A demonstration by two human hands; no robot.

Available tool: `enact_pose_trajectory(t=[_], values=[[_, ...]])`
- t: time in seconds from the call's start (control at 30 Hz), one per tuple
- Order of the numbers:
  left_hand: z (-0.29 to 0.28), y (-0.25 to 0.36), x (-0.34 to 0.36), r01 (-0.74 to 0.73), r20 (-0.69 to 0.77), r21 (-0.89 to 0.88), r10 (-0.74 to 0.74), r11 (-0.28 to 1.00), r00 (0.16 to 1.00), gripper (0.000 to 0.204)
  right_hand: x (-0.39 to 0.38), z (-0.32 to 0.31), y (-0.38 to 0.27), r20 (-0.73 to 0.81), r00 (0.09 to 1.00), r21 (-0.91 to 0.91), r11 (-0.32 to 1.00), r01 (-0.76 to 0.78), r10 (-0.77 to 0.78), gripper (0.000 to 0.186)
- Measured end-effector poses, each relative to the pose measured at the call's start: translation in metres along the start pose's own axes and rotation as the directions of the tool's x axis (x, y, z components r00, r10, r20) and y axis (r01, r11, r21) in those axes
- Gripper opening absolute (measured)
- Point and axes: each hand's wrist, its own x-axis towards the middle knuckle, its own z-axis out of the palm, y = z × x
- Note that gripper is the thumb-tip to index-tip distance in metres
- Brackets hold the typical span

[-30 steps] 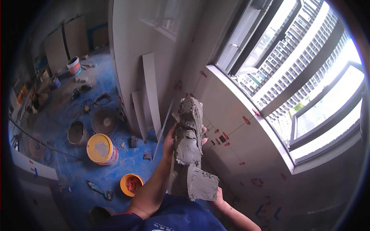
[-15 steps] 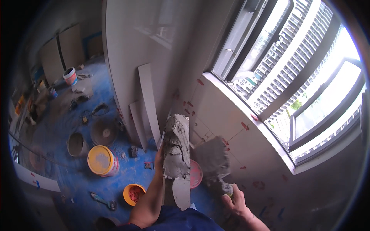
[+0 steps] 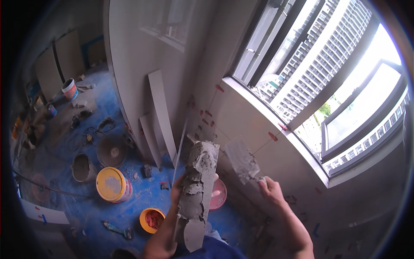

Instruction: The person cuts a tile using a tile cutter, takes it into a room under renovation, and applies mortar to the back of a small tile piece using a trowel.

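Observation:
My left hand (image 3: 176, 190) is wrapped around a narrow tile strip (image 3: 212, 170) from underneath, its fingertips showing past the strip's right edge. Thick grey mortar (image 3: 192, 203) lies in ridges along the upper face, with a smoother patch at the end near my body. To the right, my right hand (image 3: 271, 190) is closed on the handle of a trowel (image 3: 241, 160). The trowel's flat blade is smeared with mortar, points up and left, and stands apart from the strip.
Tiled wall with red levelling wedges (image 3: 272, 136) runs under an open window (image 3: 302, 121). Two tile strips (image 3: 161, 112) lean at the corner. On the blue floor stand a yellow-lidded bucket (image 3: 113, 184), an orange bucket (image 3: 152, 220) with red pieces, and a pink-red round item (image 3: 218, 196).
The trowel has swung up and right, away from the strip, and its blade is less blurred. The strip has tilted and dropped slightly in view. My head view has shifted a little.

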Motion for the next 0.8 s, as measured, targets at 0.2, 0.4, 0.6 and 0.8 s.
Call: enact_pose_trajectory(t=[0.2,0.4,0.6,0.8], values=[[0.083,0.051,-0.007,0.336,-0.012,-0.276,-0.353,0.9,0.936,0.069,0.038,-0.051,-0.142,0.292,0.955,-0.093,0.995,-0.022,0.049,0.041],[0.085,0.058,-0.009,0.338,0.088,-0.459,-0.337,0.821,0.938,0.063,0.074,-0.043,-0.219,0.437,0.828,-0.372,0.909,-0.188,0.35,0.048],[0.077,0.061,-0.015,0.343,0.123,-0.459,-0.324,0.82,0.938,0.063,0.075,-0.025,-0.199,0.352,0.877,-0.516,0.85,-0.109,0.327,0.051],[0.069,0.067,-0.023,0.352,0.159,-0.357,-0.316,0.865,0.936,0.064,0.07,-0.018,-0.199,0.2,0.978,-0.625,0.777,0.076,0.066,0.048]])
